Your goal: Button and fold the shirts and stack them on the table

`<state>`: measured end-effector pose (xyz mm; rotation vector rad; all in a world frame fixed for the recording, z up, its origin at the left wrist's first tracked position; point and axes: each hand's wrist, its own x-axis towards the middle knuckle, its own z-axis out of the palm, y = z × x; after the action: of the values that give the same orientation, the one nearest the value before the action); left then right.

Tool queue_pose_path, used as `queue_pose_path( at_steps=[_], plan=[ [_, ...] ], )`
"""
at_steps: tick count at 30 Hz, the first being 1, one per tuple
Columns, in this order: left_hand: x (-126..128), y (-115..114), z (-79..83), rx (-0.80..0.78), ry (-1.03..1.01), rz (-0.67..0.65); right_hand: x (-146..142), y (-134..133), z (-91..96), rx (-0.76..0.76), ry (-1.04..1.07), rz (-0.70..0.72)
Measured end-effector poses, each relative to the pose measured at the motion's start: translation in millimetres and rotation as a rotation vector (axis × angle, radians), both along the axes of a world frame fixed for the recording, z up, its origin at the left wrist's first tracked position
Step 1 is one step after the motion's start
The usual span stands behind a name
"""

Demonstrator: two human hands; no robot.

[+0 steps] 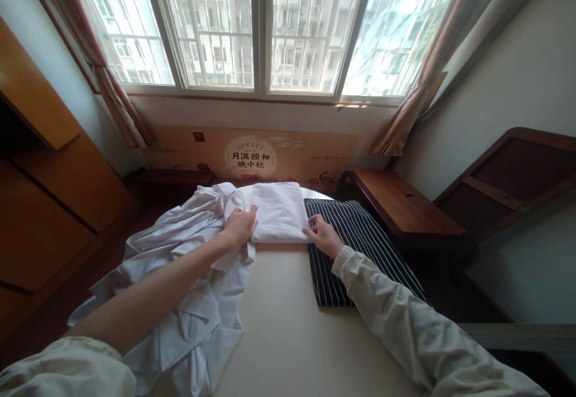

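A folded white cloth [278,212] lies flat near the far edge of the table. My left hand [240,226] is closed at its left edge, fingers curled, next to a crumpled white garment [180,253] that spreads over the table's left side. At the right near corner of the folded cloth, my right hand [324,236] pinches the edge between thumb and fingers. Beneath the right hand and forearm is a folded black cloth with white stripes [360,241]. The left fingertips are partly hidden, so their exact hold on the cloth is hard to see.
The pale table [279,319] has a rounded far edge. Beyond it are a printed banner [310,154] and barred windows [225,31]. A wooden side table [400,199] stands at the right, a wooden cabinet [54,205] at the left. The crumpled garment hangs over the table's left edge.
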<state>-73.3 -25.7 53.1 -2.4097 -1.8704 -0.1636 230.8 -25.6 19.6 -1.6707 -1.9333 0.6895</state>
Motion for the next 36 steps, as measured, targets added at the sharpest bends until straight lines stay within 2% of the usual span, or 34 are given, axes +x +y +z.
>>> queue_pose_path(
  at_steps=[2,4,7,10,12,15,19,24,27,29,32,34,36],
  plan=[
    [4.8,-2.1,-1.2,0.089,-0.013,-0.049,-4.8,-5.1,5.1,0.111,-0.115,-0.017],
    [12.8,0.5,-3.8,0.155,-0.069,-0.132,-11.4,-6.5,11.5,0.308,-0.215,-0.01],
    [30.0,12.5,-13.9,0.179,-0.171,-0.241,-25.6,2.1,17.2,0.533,-0.311,0.143],
    [44.5,27.3,-31.6,0.07,-0.232,-0.294,-40.1,21.3,10.3,0.495,-0.371,0.342],
    [47.8,34.3,-43.6,-0.024,-0.251,-0.3,-44.9,35.1,-0.8,0.403,-0.405,0.395],
    [44.1,38.4,-55.4,-0.087,-0.263,-0.265,-42.1,49.5,-18.5,0.292,-0.432,0.401],
    [39.0,37.2,-58.9,-0.09,-0.247,-0.179,-34.1,55.2,-29.1,0.229,-0.437,0.319],
    [42.2,27.5,-50.2,-0.079,-0.201,-0.085,-36.9,51.2,-22.6,0.177,-0.459,0.242],
    [32.0,12.4,-33.3,-0.059,-0.161,-0.222,-31.1,39.8,-14.4,0.234,-0.479,0.292],
    [18.1,-0.5,-18.5,-0.053,-0.137,-0.369,-20.5,27.1,-8.9,0.293,-0.467,0.391],
    [-2.7,-18.0,-0.1,-0.095,-0.09,-0.469,-1.1,5.8,-2.9,0.374,-0.424,0.534],
    [-10.1,-25.7,4.3,-0.106,-0.046,-0.492,8.1,-4.5,-1.2,0.409,-0.401,0.57],
    [-11.0,-29.6,1.8,-0.107,-0.011,-0.492,11.5,-9.1,-1.0,0.423,-0.392,0.567]
  ],
)
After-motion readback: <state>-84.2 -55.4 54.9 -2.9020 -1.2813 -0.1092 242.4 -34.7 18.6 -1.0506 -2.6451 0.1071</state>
